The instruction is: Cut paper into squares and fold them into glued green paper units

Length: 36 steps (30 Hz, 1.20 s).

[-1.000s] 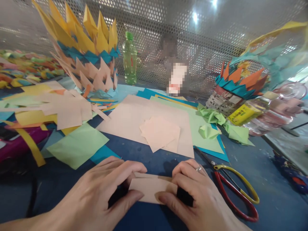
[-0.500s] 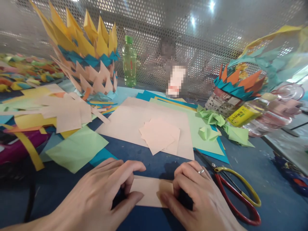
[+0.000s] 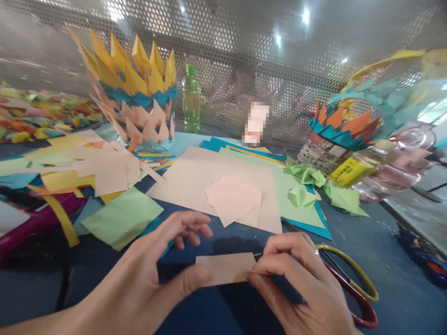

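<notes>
A folded strip of pale pink paper (image 3: 228, 268) is held low over the dark blue table, tilted a little. My right hand (image 3: 301, 279) pinches its right end between thumb and fingertips. At the left end, the thumb of my left hand (image 3: 148, 263) touches the strip while its fingers are lifted and apart above. A stack of pale pink paper squares (image 3: 235, 200) lies just beyond, on a larger pale pink sheet (image 3: 188, 172). Scissors (image 3: 363, 265) with yellow and red handles rest to the right, partly hidden behind my right hand.
A tall folded-paper piece (image 3: 150, 97) with yellow points stands at the back left beside a green-capped bottle (image 3: 192, 100). Paper scraps (image 3: 108, 167) and a green square (image 3: 122, 218) cover the left. Folded green pieces (image 3: 300, 197) and a yellow-labelled bottle (image 3: 352, 167) lie right.
The paper strip has been raised and tilted in my right hand's pinch. My left fingers have come off it and spread, leaving the thumb at its left end. The view has shifted slightly.
</notes>
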Available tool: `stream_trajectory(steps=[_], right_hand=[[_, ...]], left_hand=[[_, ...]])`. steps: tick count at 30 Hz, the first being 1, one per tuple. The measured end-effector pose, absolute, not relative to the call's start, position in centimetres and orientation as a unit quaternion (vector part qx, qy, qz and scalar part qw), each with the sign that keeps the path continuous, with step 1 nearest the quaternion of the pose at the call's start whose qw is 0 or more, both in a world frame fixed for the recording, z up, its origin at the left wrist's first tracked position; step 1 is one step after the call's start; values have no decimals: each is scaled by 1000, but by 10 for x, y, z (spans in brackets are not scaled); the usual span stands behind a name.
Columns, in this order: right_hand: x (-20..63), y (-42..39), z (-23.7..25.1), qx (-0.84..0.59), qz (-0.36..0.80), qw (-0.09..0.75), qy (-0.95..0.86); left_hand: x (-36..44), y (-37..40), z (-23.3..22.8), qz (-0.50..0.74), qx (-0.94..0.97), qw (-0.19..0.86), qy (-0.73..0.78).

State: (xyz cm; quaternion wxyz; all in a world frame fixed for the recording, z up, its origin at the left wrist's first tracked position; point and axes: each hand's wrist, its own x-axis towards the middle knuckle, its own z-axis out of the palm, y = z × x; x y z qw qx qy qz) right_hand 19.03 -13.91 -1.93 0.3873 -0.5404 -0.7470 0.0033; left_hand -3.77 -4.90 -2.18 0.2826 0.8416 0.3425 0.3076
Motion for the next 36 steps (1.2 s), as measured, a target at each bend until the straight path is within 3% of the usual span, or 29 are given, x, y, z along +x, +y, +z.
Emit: stream_trajectory(steps=[6,10,13,19,25,29,36], right_hand=[[197,-146,-7,-437,-95,397,-802],[196,-142,-11,-416,-102,415,-803],[193,-137,-18,-423,-67,438,-790],[190,-130,-21,-463,-35,437,-771],[192,-132,-23,-481,4,442,-757],[194,-132,-22,-470,11,452,-758],[196,-132,-23,-467,19,447,-763]], left_hand=[[-33,-39,-4,306,763,453,344],[-30,-36,-8,242,692,604,312],[-29,-32,-15,199,678,643,295],[-25,-14,-11,295,758,465,350],[3,26,2,179,880,145,414],[27,53,4,68,868,151,467],[32,67,3,65,879,199,429]])
